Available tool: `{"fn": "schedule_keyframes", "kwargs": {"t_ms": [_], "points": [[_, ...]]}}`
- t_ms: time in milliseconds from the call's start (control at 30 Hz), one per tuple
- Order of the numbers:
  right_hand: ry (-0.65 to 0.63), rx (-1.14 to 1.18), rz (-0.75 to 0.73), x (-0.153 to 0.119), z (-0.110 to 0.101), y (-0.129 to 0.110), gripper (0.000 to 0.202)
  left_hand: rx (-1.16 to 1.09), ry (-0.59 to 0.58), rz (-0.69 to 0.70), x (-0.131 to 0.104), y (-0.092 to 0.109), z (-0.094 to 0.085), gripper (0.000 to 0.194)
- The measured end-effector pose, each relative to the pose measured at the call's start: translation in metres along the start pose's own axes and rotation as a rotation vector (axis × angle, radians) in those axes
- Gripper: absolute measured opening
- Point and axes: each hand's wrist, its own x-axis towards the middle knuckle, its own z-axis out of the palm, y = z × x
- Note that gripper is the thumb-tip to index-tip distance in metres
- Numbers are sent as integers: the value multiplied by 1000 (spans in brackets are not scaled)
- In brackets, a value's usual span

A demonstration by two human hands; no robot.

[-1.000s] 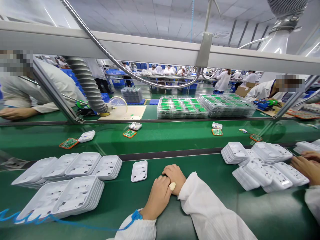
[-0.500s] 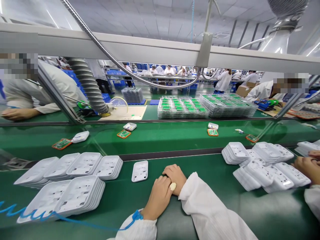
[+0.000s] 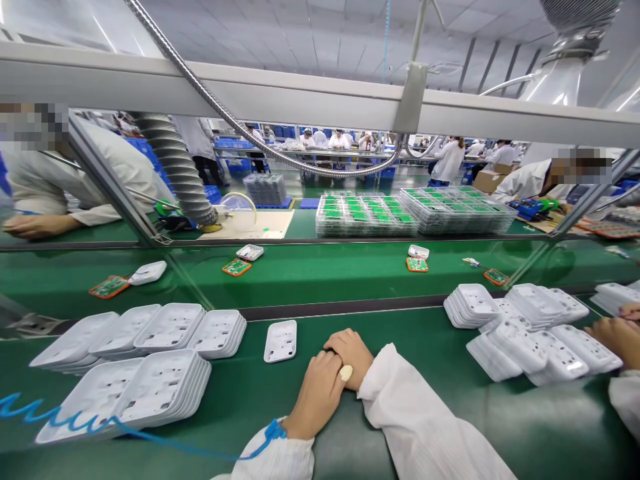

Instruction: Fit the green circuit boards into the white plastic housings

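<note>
My left hand (image 3: 320, 387) rests against my right hand (image 3: 353, 357) on the green work surface, its fingers folded in and the thumb crossing over. A pale yellow finger cot covers that thumb's tip, and a blue wrist strap (image 3: 275, 432) circles the left wrist. The right hand's fingers are curled together as well. No object shows in either hand. Just left of them lies a single white plastic housing (image 3: 281, 341), open side up. Stacked white housings (image 3: 165, 387) stand farther left, the coiled blue cord (image 3: 165, 445) passing in front of them.
More housings (image 3: 525, 343) are piled at right, near a co-worker's hand (image 3: 613, 337). Beyond runs a green conveyor belt (image 3: 320, 280) carrying orange-edged circuit boards (image 3: 237, 267) wired to small white cases (image 3: 250, 253). Trays of green boards (image 3: 367, 217) stand behind it. A metal frame beam (image 3: 300, 100) crosses above.
The boards and white cases on the belt have shifted a little to the left. My hands stay in the same place, and the housings beside them have not moved.
</note>
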Motion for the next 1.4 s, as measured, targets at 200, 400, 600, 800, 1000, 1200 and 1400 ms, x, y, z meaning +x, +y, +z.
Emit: {"fn": "schedule_keyframes", "kwargs": {"t_ms": [200,400,600,800,1000,1200,1400], "points": [[-1,-42,-16,0,-3,-2,17,5,48,4,-2,3,0,30],[93,-40,-63,0,0,0,18,8,4,-30,-2,2,1,29],[169,-76,-124,1,4,2,16,28,-36,-32,0,-1,2,29],[89,-50,-124,1,1,3,15,24,-41,-25,1,-2,1,31],[149,27,-94,-1,7,6,17,23,-49,-33,1,-2,2,32],[160,23,-113,-3,14,11,17,23,-50,-32,0,-2,1,34],[183,14,-47,-3,19,11,19,27,-59,-34,1,-2,1,33]]}}
